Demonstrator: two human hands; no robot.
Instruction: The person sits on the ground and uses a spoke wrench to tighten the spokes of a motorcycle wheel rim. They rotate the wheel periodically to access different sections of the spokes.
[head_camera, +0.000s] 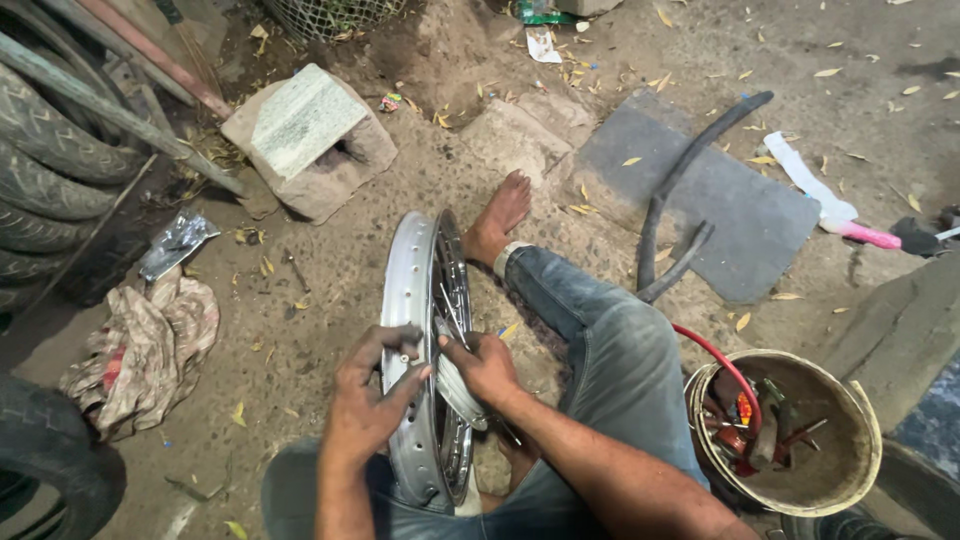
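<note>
Standing on edge, wheel rim (420, 300) runs away from viewer; both hands' fingers (400, 345) pinch it.

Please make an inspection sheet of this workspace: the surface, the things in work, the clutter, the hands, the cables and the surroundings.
Surface: dirt ground with scattered dry leaves.
Job's things: spoked metal wheel rim standing upright between the knees.
Clutter: crumpled rag; bucket holding tools; black rubber tube on a grey mat.
Grippers: left hand on the rim's edge; right hand at the spokes.
Cables: nothing seen.
Surroundings: stacked tyres; stone block.
</note>
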